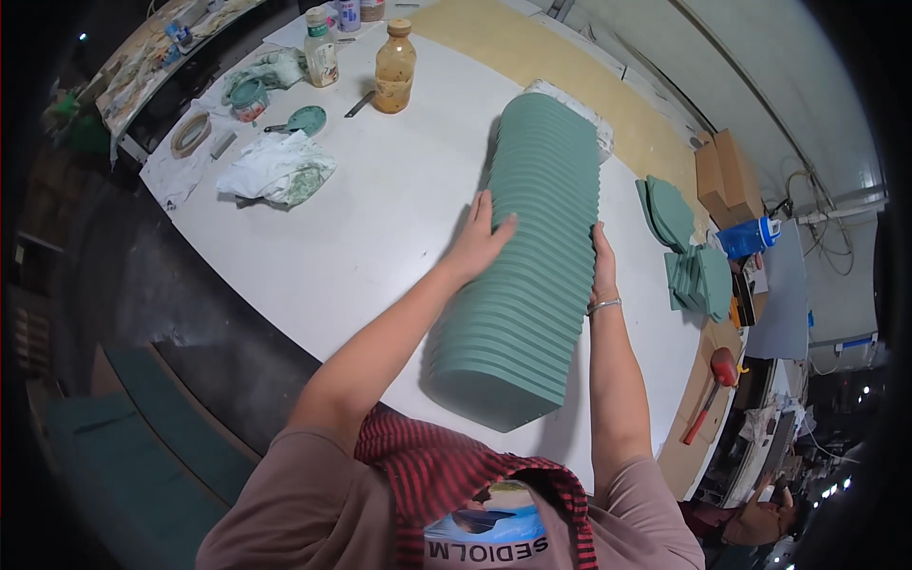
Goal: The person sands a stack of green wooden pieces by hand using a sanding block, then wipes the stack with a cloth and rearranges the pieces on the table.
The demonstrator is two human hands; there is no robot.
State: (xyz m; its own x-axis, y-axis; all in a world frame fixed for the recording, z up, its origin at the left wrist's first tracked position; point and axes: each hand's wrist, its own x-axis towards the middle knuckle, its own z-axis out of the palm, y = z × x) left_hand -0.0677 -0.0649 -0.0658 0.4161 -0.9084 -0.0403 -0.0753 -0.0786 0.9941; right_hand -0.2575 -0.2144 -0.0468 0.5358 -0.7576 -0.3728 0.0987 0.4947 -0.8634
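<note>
A long row of green, round-ended panels [541, 228] stands packed face to face on a white table [399, 199], running away from me. My left hand [482, 237] lies against its left side, with thumb and fingers spread. Against the right side rests my right hand [603, 264], its fingers stretched out and partly hidden by the panels. Both hands touch the row about midway along, and neither wraps round a panel. At the far end the row meets a whitish, rough-looking block [604, 133], mostly hidden.
Loose green panels [703, 280] lie right, near a blue bottle [749, 237] and cardboard boxes [730, 176]. A red-headed mallet [722, 369] lies by the right edge. Left are a stained cloth [277, 169], tape roll [191, 134], open jar [249, 99] and brown bottle [394, 68].
</note>
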